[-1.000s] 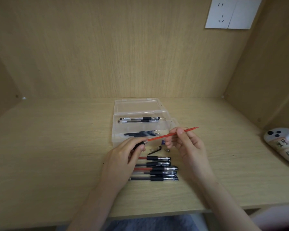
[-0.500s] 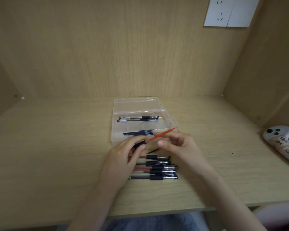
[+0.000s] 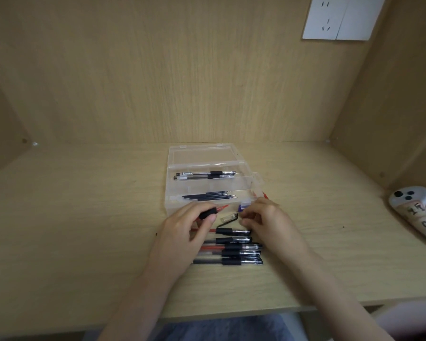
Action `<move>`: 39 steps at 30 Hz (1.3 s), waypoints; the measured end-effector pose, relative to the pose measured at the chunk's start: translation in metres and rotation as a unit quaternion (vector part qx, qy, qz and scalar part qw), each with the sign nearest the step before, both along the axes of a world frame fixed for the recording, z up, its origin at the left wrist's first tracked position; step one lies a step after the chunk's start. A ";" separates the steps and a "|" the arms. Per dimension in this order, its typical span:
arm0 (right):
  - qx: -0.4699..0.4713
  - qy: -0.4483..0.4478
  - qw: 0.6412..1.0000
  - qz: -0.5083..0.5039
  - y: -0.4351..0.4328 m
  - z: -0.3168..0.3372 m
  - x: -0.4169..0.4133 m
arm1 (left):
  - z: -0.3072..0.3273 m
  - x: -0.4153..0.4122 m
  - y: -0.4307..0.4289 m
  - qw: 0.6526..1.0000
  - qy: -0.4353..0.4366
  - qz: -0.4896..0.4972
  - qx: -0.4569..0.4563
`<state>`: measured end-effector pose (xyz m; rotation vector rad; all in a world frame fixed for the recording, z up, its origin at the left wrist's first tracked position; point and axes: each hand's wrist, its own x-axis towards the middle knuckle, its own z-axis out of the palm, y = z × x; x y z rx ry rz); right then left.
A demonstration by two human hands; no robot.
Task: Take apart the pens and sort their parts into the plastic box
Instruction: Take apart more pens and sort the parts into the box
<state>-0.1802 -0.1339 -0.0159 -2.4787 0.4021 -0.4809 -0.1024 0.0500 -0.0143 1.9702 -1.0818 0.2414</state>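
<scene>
A clear plastic box [image 3: 169,193] lies open mid-table. Its far compartment holds two pen barrels [image 3: 204,175], its nearer one several dark refills [image 3: 209,195]. My left hand [image 3: 187,230] grips a pen barrel by its black grip [image 3: 208,214], and a red refill [image 3: 223,207] pokes out of it to the right. My right hand [image 3: 268,220] is curled low over the table. The refill's far end shows red behind its knuckles. A clear cap with a black clip [image 3: 228,219] lies between my hands. Several whole pens [image 3: 231,253] lie in a row in front of them.
A small blue piece [image 3: 242,206] sits at the box's front wall. A white controller [image 3: 413,212] lies at the right edge of the table. Wooden walls close in the back and both sides, with a white wall socket [image 3: 340,18] up right.
My right hand has dropped from above the box down toward the table beside the clear cap, carrying the red refill lower. My left hand has stayed put with the barrel.
</scene>
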 end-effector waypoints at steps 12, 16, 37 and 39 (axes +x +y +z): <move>0.206 -0.126 0.970 0.031 -0.005 0.024 -0.018 | 0.000 0.001 -0.001 1.000 -0.017 -0.010 0.007; 0.347 -0.163 0.921 0.066 0.004 0.030 -0.016 | 0.001 0.000 0.000 1.000 -0.014 -0.005 0.013; 0.223 -0.117 0.963 0.099 0.023 0.020 -0.005 | -0.001 0.002 0.001 0.999 -0.034 -0.011 0.034; 0.197 -0.110 0.970 0.094 0.023 0.018 -0.004 | 0.000 0.002 0.001 0.999 -0.039 -0.009 0.033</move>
